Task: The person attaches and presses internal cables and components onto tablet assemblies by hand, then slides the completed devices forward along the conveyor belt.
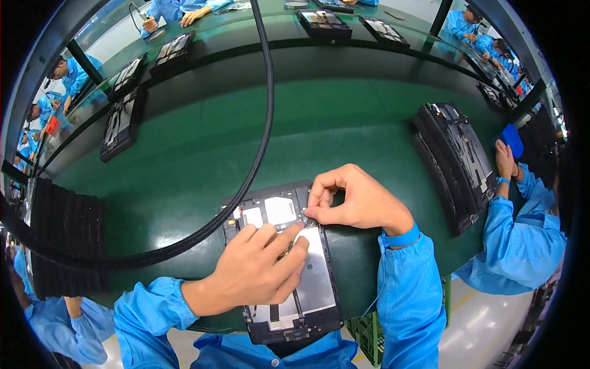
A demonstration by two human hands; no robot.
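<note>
An opened tablet (316, 277) lies on the green table in front of me, with metal plates, white patches and dark strips showing inside. My left hand (261, 264) is laid across its middle, fingers bent and apart, their tips touching the inside near the right edge. The left thumb is mostly hidden. At the tablet's upper right corner, my right hand (359, 200) is closed in a pinch, thumb and forefinger at a small part too small to name. A blue band (401, 237) circles my right wrist.
A thick black cable (268, 98) hangs down in front and curves left over the table. Stacked opened tablets (458, 160) stand at the right, and a dark stack (67, 237) at the left. More tablets (120, 123) lie along the far side. A co-worker's hand (505, 161) is at the right.
</note>
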